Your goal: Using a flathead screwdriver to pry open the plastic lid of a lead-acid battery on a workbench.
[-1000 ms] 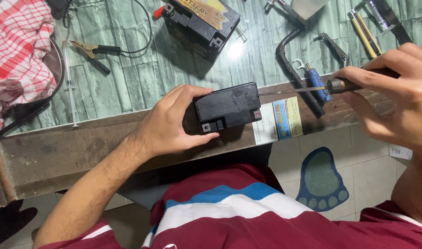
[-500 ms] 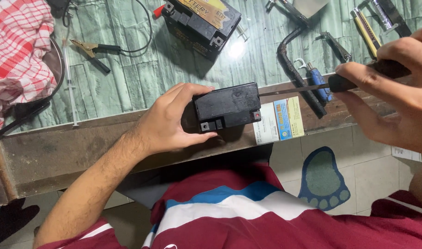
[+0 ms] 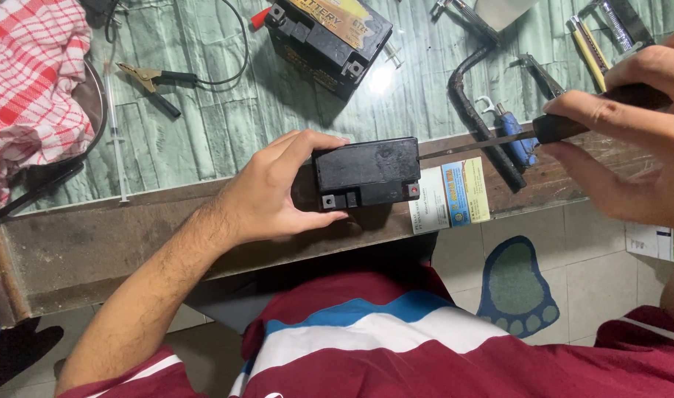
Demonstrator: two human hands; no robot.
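Observation:
A small black battery [image 3: 366, 173] lies on its side at the front edge of the wooden workbench [image 3: 101, 243]. My left hand [image 3: 278, 188] grips its left end, thumb below and fingers over the top. My right hand [image 3: 632, 125] is closed around the dark handle of a screwdriver [image 3: 499, 140]. The thin metal shaft runs leftward and its tip meets the battery's right edge near the top.
A second, larger black battery [image 3: 330, 40] stands on the green table top behind. A red checked cloth [image 3: 27, 81] lies at far left, a crocodile clip lead [image 3: 156, 77] beside it. Pliers, a bent black hose [image 3: 477, 110] and other tools lie at the right.
My right hand has shifted up and to the right, drawing the screwdriver so its tip now sits at the battery's right edge. My left hand stays on the battery.

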